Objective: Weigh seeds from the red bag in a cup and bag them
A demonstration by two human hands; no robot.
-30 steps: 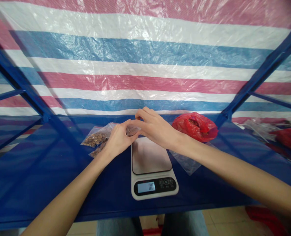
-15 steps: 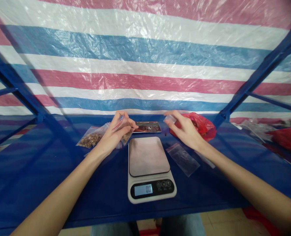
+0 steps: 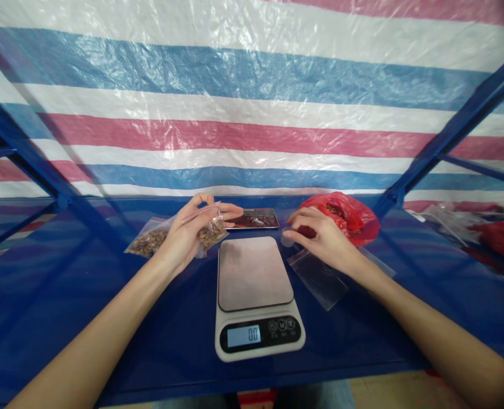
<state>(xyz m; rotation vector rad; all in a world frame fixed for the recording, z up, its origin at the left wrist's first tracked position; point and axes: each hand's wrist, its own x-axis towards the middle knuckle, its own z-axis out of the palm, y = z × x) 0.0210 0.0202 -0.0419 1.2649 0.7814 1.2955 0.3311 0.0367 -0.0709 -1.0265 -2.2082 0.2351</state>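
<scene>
Head view: one kitchen scale (image 3: 255, 295) sits near the middle of the blue table (image 3: 107, 318), its display near. One phone (image 3: 254, 218) lies just beyond it. One red bag (image 3: 345, 215) sits far right. At least two filled seed pouches show: one pinched in the left hand (image 3: 183, 236), namely the small seed pouch (image 3: 211, 232), and another seed pouch (image 3: 143, 243) lying left. The right hand (image 3: 322, 238), fingers curled palm-down, touches the empty clear pouch (image 3: 320, 278) right of the scale.
</scene>
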